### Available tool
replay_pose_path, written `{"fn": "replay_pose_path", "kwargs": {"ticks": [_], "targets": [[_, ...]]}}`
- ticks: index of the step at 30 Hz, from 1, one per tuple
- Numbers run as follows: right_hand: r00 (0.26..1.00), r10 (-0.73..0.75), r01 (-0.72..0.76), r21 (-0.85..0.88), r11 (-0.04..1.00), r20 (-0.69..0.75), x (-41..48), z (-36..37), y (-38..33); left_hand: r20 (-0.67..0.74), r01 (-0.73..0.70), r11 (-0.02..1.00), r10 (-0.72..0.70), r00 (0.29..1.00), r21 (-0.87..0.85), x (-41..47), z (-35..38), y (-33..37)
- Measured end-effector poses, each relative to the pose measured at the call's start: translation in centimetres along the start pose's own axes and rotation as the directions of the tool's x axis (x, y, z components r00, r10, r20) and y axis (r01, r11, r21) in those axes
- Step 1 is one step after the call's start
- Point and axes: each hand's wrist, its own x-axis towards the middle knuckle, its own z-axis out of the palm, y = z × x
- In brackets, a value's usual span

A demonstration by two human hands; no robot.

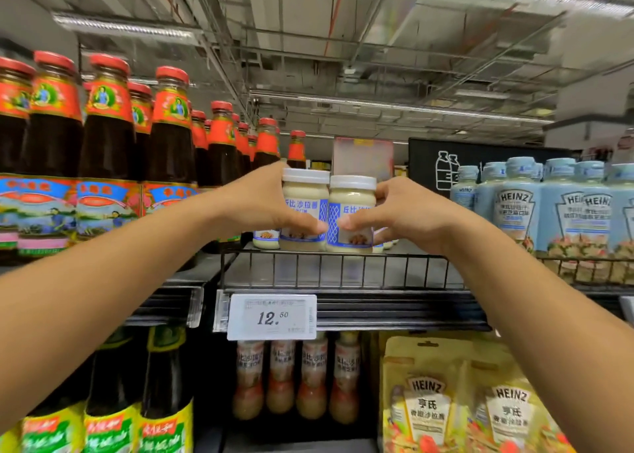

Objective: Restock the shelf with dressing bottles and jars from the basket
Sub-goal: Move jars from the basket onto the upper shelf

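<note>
Two white-lidded jars, one in each hand, up at the wire-front shelf [394, 310]

Supermarket aisle with a bare ceiling [343, 58] of pipes and strip lights. The shelf is dark, with a low wire rail [343, 270] along its front and a price tag [272, 316] reading 12.50 clipped below. Dark sauce bottles [106, 126] with red caps crowd the left, pale blue Heinz bottles [518, 209] sit on the right, and orange dressing bottles [281, 377] and yellow Heinz pouches [425, 401] are one level down. A few small jars [266, 239] stand further back in the slot. The left hand [260, 202] is wrapped round the left jar [303, 195] and the right hand [408, 212] round the right jar [350, 209], thumbs almost meeting. The jars are side by side just behind the rail, upright, creamy inside, with blue-and-white labels. Can't tell if they're set down.
</note>
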Motion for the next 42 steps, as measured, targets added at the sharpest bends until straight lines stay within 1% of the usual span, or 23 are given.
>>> {"fn": "replay_pose_path", "kwargs": {"ticks": [2, 4, 8, 11, 15, 18, 19, 21, 22, 23, 25, 28, 34, 37, 42], "targets": [[0.999, 0.024, -0.024, 0.006, 1.0, 0.045, 0.1, 0.0, 0.1, -0.004, 0.013, 1.0, -0.013, 1.0, 0.007, 0.0, 0.4, -0.5], [0.997, 0.046, -0.045, -0.014, 0.999, 0.068, 0.2, 0.1, 0.4, -0.035, 0.056, 0.998, -0.055, 0.998, 0.033, 0.2, 0.5, -1.1], [0.994, 0.081, -0.075, -0.075, 0.994, 0.071, 0.5, 0.3, 1.0, -0.07, 0.152, 0.985, -0.146, 0.987, 0.085, 0.6, 0.8, -1.9], [0.994, 0.084, -0.08, -0.061, 0.995, 0.071, 0.6, 0.2, 1.4, -0.085, 0.188, 0.971, -0.177, 0.98, 0.144, 1.1, 0.9, -2.7], [0.993, 0.09, -0.084, -0.086, 0.993, 0.072, 0.8, 0.0, 1.7, -0.083, 0.191, 0.952, -0.176, 0.981, 0.24, 1.4, 0.7, -3.5], [0.992, 0.074, -0.064, -0.092, 0.994, 0.105, 0.7, -0.1, 1.7, -0.056, 0.188, 0.945, -0.179, 0.982, 0.268, 1.0, 0.5, -3.2], [0.994, 0.07, -0.063, -0.082, 0.995, 0.083, 0.7, -0.2, 1.7, -0.067, 0.189, 0.945, -0.177, 0.982, 0.268, 0.7, 0.3, -2.9], [0.999, 0.026, -0.03, -0.109, 0.994, -0.038, 0.6, -0.5, 1.6, -0.111, 0.166, 0.937, -0.138, 0.984, 0.306, 0.2, -0.1, -1.9], [0.996, -0.033, 0.023, -0.127, 0.992, -0.078, 0.6, -0.7, 1.4, -0.122, 0.144, 0.921, -0.107, 0.987, 0.361, 0.1, -0.4, -1.5], [0.992, -0.099, 0.087, -0.14, 0.986, -0.079, 0.6, -0.9, 1.2, -0.114, 0.118, 0.899, -0.076, 0.991, 0.423, 0.1, -0.6, -1.1], [0.983, -0.184, 0.174, -0.205, 0.963, -0.028, 0.5, -1.2, 0.6, -0.082, 0.081, 0.863, -0.047, 0.996, 0.499, 0.2, -0.8, -0.3], [0.975, -0.223, 0.203, -0.346, 0.916, -0.018, 0.7, -1.3, 0.1, -0.082, 0.072, 0.844, -0.033, 0.996, 0.532, 0.5, -0.8, 0.1], [0.978, -0.195, 0.151, -0.405, 0.902, -0.07, 0.6, -2.7, 0.7, -0.057, 0.047, 0.826, -0.018, 0.998, 0.562, 2.3, 0.1, 0.5], [0.984, -0.142, 0.078, -0.469, 0.88, -0.103, 0.1, -4.1, 1.2, -0.014, -0.004, 0.81, 0.015, 1.0, 0.587, 3.8, 1.4, 0.7], [0.985, -0.079, -0.032, -0.618, 0.786, -0.151, -0.2, -5.7, 1.7, 0.067, -0.088, 0.788, 0.059, 0.996, 0.61, 6.2, 3.3, 1.1]]}}
